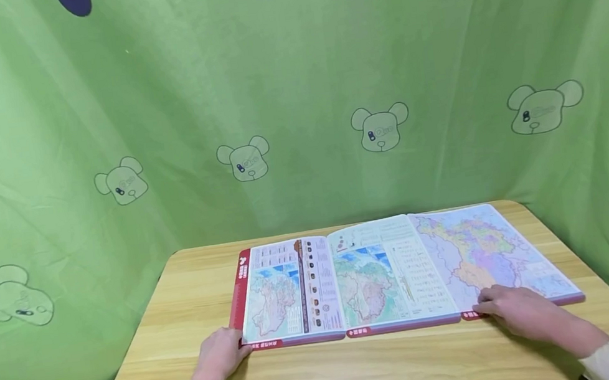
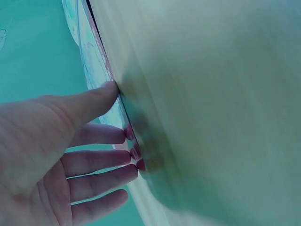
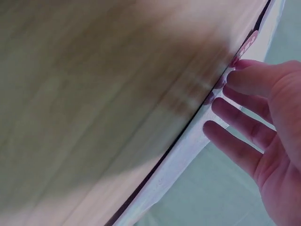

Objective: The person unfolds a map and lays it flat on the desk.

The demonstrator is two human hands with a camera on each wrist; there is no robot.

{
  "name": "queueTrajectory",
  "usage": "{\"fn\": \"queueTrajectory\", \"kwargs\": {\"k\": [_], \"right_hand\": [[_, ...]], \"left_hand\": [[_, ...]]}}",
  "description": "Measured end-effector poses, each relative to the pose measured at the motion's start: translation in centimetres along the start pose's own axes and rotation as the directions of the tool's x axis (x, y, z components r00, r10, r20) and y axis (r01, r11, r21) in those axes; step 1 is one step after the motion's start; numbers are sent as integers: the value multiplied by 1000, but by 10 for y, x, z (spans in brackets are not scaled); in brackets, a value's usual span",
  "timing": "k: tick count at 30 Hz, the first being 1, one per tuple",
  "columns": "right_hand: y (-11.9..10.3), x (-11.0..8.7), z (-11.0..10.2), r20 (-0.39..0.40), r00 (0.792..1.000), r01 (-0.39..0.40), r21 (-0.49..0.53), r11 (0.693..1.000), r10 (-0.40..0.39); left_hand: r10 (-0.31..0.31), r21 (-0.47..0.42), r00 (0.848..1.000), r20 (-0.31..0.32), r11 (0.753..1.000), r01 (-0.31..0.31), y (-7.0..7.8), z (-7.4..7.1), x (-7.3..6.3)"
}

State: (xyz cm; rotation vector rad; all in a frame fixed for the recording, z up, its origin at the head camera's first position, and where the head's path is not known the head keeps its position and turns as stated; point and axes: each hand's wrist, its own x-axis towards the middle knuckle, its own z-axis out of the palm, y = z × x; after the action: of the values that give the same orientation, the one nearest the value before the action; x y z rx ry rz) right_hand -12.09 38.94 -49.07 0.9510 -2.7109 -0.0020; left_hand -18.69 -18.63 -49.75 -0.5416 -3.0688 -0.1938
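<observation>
A three-panel fold-out map (image 1: 399, 279) lies spread flat on a wooden table, with printed maps and text on its panels. Red tabs mark its front edge, and a red band (image 1: 239, 291) runs down its left side. My left hand (image 1: 218, 353) rests at the near left corner; in the left wrist view the thumb (image 2: 101, 96) touches the edge and the other fingers lie extended. My right hand (image 1: 521, 309) touches the front edge of the right panel (image 1: 485, 244) beside a red tab. In the right wrist view its fingers (image 3: 240, 120) are extended and spread along that edge.
The wooden table (image 1: 359, 372) shows bare wood in front of the map and to its left. Behind and on both sides hangs a green curtain (image 1: 310, 189) printed with bear heads.
</observation>
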Motion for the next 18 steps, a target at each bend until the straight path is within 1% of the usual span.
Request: {"fn": "queueTrajectory", "kwargs": {"k": [4,6,8,10,12,15,18], "right_hand": [[-1,5,-5,-32,999,-7,-17,1000,6],[-2,9,-7,-45,999,-21,-20,1000,21],[-3,14,-8,-56,997,-49,-21,999,47],[-6,20,-9,-51,994,-97,-12,995,96],[-8,27,-9,-33,986,-161,-1,987,160],[-13,37,-10,4,965,-263,13,965,263],[-17,47,-11,35,943,-332,12,943,331]], "left_hand": [[47,25,997,-58,999,-46,6,-1,3],[70,36,993,-91,997,-67,11,-4,5],[78,43,992,-103,996,-73,16,-5,8],[75,48,993,-93,996,-70,21,-7,12],[68,57,995,-76,996,-64,26,-8,15],[61,49,996,-59,997,-58,35,-9,21],[49,41,997,-59,998,-47,44,-11,28]]}}
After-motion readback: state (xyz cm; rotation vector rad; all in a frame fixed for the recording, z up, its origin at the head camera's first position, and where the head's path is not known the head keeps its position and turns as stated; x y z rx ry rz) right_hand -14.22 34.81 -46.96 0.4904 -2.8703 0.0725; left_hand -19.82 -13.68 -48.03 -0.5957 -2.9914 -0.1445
